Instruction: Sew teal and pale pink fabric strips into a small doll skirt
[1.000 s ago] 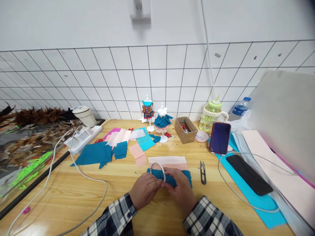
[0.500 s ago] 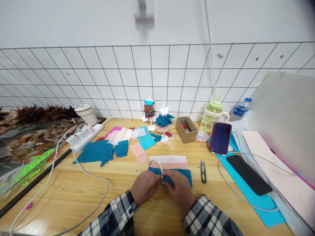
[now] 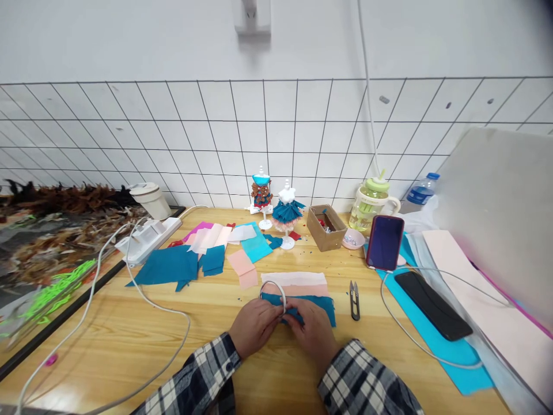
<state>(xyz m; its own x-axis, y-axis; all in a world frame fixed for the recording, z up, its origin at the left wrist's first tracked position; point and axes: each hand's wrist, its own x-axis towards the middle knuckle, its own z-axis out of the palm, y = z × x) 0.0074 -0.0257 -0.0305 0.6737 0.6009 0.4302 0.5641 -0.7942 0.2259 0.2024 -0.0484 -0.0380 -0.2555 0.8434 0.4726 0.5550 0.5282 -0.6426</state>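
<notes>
Strips of white, pink and teal cloth (image 3: pixel 298 283) lie in front of me at the middle of the table. A thin white ring (image 3: pixel 283 291) stands up over their left end. My left hand (image 3: pixel 257 324) pinches the ring's lower right side. Beside it my right hand (image 3: pixel 313 331) is closed, its fingertips at the ring and over the teal strip; anything small between them is hidden. Small black snips (image 3: pixel 355 301) lie to the right of the cloth. Behind are two little dress forms, one in a teal ruffled skirt (image 3: pixel 287 213), one in brown and red (image 3: pixel 261 196).
Cloth scraps (image 3: pixel 166 265) are spread at the left, near a power strip (image 3: pixel 144 239) and loose white cables. A cardboard box (image 3: pixel 327 237), a pink bowl (image 3: pixel 353 239), a propped phone (image 3: pixel 384 242) and a flat black phone (image 3: pixel 433 305) are at the right.
The hand at the far left edge is out of view now. My hands stay at the ring with barely any movement; the view has shifted slightly.
</notes>
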